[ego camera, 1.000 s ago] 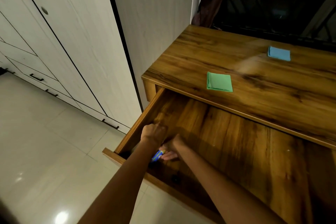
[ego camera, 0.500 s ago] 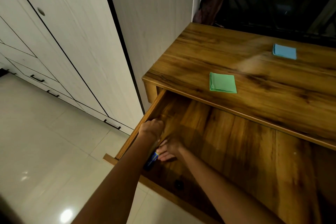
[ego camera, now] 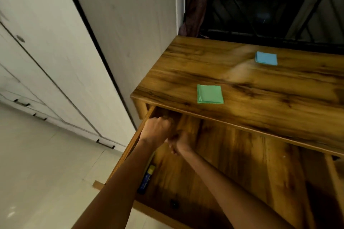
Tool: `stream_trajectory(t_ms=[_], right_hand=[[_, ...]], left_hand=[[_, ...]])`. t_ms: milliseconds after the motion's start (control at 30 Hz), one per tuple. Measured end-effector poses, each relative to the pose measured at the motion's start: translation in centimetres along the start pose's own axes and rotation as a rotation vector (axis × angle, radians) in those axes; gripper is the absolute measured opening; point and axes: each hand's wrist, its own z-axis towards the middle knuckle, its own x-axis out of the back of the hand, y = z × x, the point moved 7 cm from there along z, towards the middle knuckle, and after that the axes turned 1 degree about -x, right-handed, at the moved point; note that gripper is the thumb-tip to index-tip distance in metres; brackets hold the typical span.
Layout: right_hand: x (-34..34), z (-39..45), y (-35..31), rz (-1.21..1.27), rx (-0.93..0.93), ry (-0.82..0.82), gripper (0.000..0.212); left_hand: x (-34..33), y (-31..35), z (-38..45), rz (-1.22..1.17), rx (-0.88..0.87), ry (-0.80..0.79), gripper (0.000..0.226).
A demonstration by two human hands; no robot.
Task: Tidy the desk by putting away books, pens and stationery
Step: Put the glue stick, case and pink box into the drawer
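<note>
Both hands reach deep into the open drawer (ego camera: 232, 154) of a wooden desk, at its far left corner under the edge of the surface (ego camera: 260, 98). The left hand (ego camera: 156, 130) is curled into a fist, knuckles up, beside the drawer's left wall; whether it grasps anything cannot be told, as its fingers are turned away and the frame is blurred. The right hand (ego camera: 179, 142) lies just beside it, touching or nearly so, fingers bent down toward the drawer floor; what it holds, if anything, cannot be told either. A blue pen with a yellow end (ego camera: 147, 178) lies in the drawer along the left wall, near the front, partly hidden by the left forearm and apart from both hands. On the surface a green pad (ego camera: 210, 94) lies near the front edge and a blue pad (ego camera: 266, 58) farther back, well apart. White cupboards (ego camera: 55, 52) and a pale floor (ego camera: 46, 173) fill the left.
</note>
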Motion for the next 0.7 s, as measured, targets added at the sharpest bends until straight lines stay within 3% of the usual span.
stream_trajectory(t_ms=[67, 133, 267, 400, 567, 700], right_hand=[[4.9, -0.3, -2.9, -0.102, 0.158, 0.286, 0.017], [9.9, -1.3, -5.2, -0.166, 0.241, 0.473, 0.023], [19.1, -2.2, -8.2, -0.193, 0.394, 0.706, 0.019], [28.3, -2.0, -8.1, -0.235, 0.422, 0.866, 0.016], [39.8, -3.7, -5.7, -0.301, 0.389, 1.067, 0.019], [48.8, -5.9, -2.3, -0.372, 0.321, 1.269, 0.034]], left_hand=[[2.6, 1.9, 1.8, -0.014, -0.052, 0.149, 0.023], [5.0, 4.2, 4.3, -0.040, -0.081, 0.239, 0.030], [7.7, 8.6, 9.8, -0.063, -0.090, 0.321, 0.037], [9.4, 13.9, 14.8, -0.088, -0.132, 0.391, 0.039], [10.1, 23.1, 19.8, -0.268, -0.245, 0.322, 0.047], [9.9, 31.8, 23.3, -0.610, -0.241, 0.204, 0.052]])
